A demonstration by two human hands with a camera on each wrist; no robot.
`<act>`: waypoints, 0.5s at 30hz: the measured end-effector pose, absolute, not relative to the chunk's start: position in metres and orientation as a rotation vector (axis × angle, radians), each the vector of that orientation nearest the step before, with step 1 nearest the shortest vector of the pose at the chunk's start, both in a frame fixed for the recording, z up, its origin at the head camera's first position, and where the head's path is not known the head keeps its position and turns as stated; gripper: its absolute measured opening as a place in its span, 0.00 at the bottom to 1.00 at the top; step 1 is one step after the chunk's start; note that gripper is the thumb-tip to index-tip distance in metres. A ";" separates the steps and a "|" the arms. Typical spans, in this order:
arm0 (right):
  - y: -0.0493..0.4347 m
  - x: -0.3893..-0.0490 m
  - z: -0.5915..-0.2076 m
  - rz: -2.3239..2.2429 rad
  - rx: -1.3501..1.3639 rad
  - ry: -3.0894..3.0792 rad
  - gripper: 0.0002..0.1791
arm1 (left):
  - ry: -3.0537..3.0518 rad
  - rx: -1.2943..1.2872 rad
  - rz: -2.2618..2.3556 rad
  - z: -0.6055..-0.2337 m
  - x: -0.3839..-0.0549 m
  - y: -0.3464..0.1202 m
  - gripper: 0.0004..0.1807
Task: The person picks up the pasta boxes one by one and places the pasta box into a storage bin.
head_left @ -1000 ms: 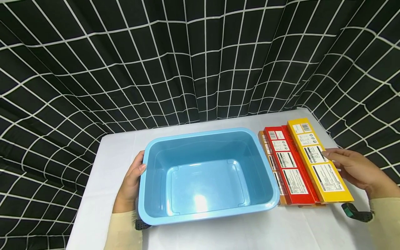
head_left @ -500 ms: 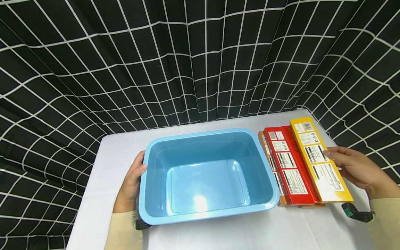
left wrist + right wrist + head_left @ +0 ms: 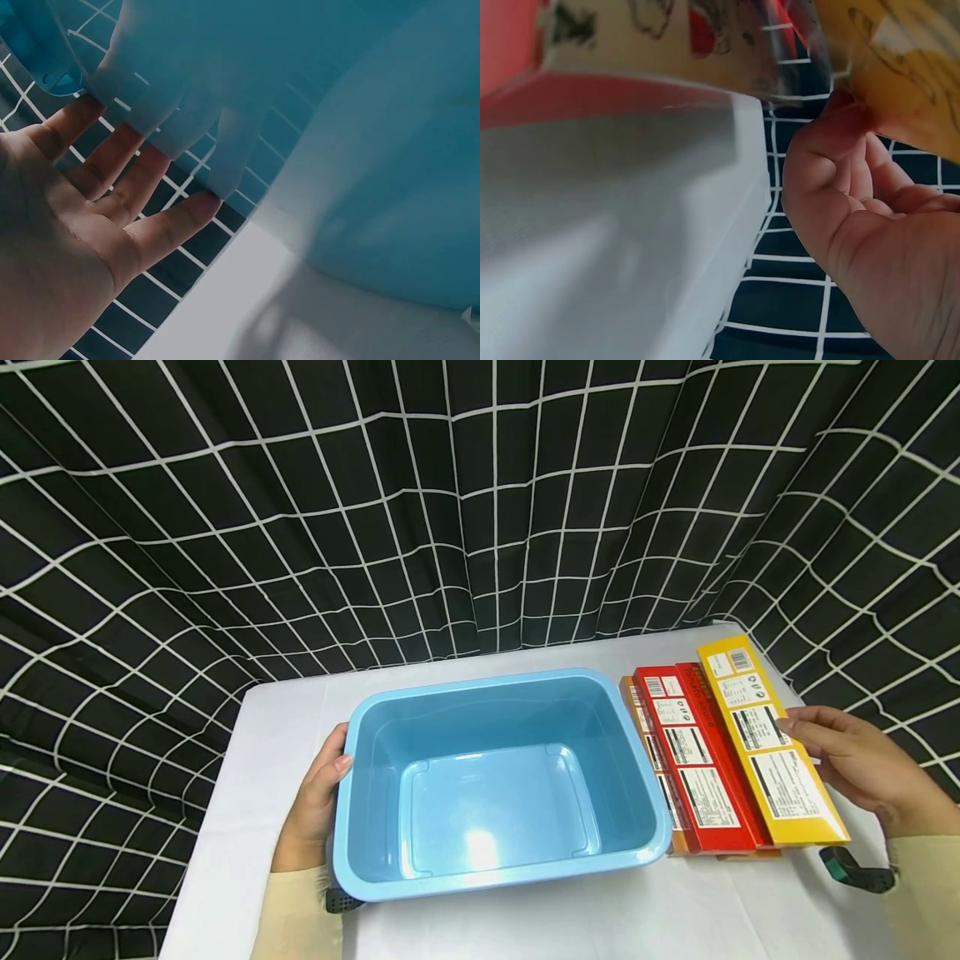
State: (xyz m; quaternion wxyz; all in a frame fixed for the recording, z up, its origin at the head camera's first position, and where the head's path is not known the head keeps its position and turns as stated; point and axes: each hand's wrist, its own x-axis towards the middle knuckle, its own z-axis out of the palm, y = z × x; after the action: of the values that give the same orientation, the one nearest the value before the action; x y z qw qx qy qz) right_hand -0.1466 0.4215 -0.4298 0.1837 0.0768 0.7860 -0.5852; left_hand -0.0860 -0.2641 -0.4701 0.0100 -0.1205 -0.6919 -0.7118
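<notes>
A light blue plastic basin (image 3: pixel 495 814) stands on the white table with nothing inside. My left hand (image 3: pixel 318 802) is at its left side, fingers fairly straight and fingertips against the outer wall, as the fingers (image 3: pixel 165 225) show in the left wrist view. On the right, my right hand (image 3: pixel 855 756) pinches the edge of a long flat yellow box (image 3: pixel 750 697), thumb on its labelled top and the other fingers beneath. That box lies tilted, overlapping a red box (image 3: pixel 708 702). From the right wrist view, the yellow box (image 3: pixel 907 82) sits above the curled fingers.
Beside the basin lies another red box (image 3: pixel 660 685), with an orange box (image 3: pixel 637 702) partly under it. Another orange edge (image 3: pixel 750 854) shows below the stack. A black cloth with white grid lines (image 3: pixel 465 510) surrounds the white table (image 3: pixel 262 727).
The yellow box has shifted slightly right and away from me, baring more of the red box under it. My right hand has moved up a little; the left hand has stayed put.
</notes>
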 end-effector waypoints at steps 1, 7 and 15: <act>0.421 -0.146 -0.429 -1.655 0.210 2.224 0.05 | -2.159 -0.377 -2.224 -0.470 -0.086 -0.264 0.31; 0.418 -0.144 -0.427 -1.675 0.154 2.286 0.07 | -2.157 -0.386 -2.220 -0.471 -0.086 -0.265 0.31; 0.412 -0.142 -0.420 -1.671 0.156 2.325 0.07 | -2.149 -0.407 -2.228 -0.471 -0.087 -0.265 0.30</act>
State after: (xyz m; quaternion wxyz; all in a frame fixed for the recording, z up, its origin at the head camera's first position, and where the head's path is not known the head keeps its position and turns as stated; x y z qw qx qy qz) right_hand -0.1416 0.4120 -0.4197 0.1368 0.0537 0.8032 -0.5773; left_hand -0.0872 -0.2654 -0.4710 0.0099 -0.1303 -0.6883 -0.7135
